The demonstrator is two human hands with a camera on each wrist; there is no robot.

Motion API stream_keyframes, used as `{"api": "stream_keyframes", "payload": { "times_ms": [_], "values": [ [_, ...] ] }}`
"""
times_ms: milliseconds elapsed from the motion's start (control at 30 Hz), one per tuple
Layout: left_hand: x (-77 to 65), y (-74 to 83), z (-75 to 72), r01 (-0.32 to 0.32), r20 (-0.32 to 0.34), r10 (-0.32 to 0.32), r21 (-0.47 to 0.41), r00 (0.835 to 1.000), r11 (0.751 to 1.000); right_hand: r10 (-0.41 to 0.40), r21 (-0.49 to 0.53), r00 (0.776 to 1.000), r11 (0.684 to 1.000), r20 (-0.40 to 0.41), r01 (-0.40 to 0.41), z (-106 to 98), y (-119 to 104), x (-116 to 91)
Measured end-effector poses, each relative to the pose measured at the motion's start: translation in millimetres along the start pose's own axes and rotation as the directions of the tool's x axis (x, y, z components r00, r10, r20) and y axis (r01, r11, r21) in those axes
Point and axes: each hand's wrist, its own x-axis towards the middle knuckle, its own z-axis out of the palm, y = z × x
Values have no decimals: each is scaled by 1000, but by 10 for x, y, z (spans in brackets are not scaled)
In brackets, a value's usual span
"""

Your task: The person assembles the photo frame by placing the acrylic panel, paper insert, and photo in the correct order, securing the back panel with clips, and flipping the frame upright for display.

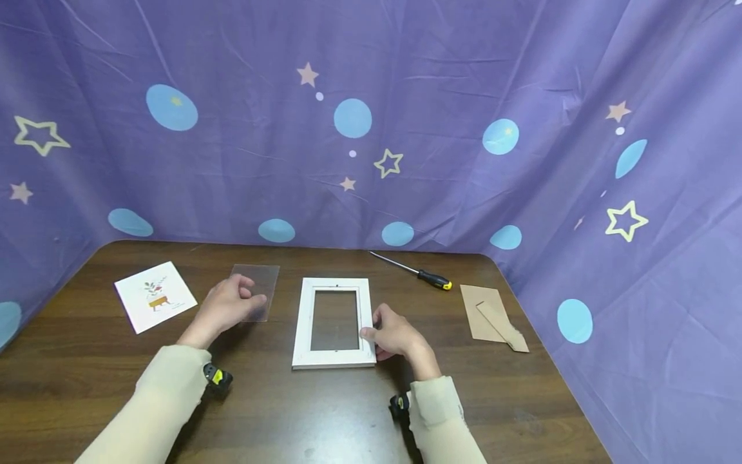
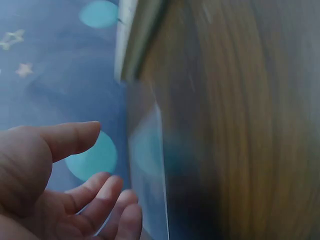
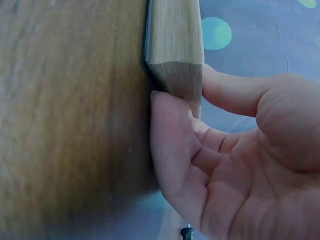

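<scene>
A white picture frame (image 1: 303,322) lies flat on the table, its middle see-through to the wood. My right hand (image 1: 400,336) grips the frame's right side, thumb on top; in the right wrist view the thumb and curled fingers (image 3: 172,145) sit at the frame's edge (image 3: 177,40). To the left, a clear rectangular sheet (image 1: 263,283) lies on the table. Over its lower left part hovers my left hand (image 1: 226,303), with loosely bent fingers (image 2: 107,205). In the left wrist view a gap shows between thumb and fingers, with nothing held there.
A white card (image 1: 145,309) with a plant picture lies at the far left. Behind the frame to the right is a screwdriver (image 1: 431,278) with a black and yellow handle. A brown backing board (image 1: 478,296) with a stand flap lies at the right. A purple curtain (image 1: 429,77) hangs behind the table (image 1: 255,412).
</scene>
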Motion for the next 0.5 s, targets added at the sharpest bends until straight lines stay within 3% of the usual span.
{"api": "stream_keyframes", "payload": {
  "times_ms": [200,500],
  "values": [
    [120,-190,-194,54,-54,-46,171,998,984,2,4,1000,1000,4,-2,5,5,9],
    [263,-250,-210,193,25,-210,301,977,934,-1,17,1000,1000,7,1,-5,16,7]
  ]
}}
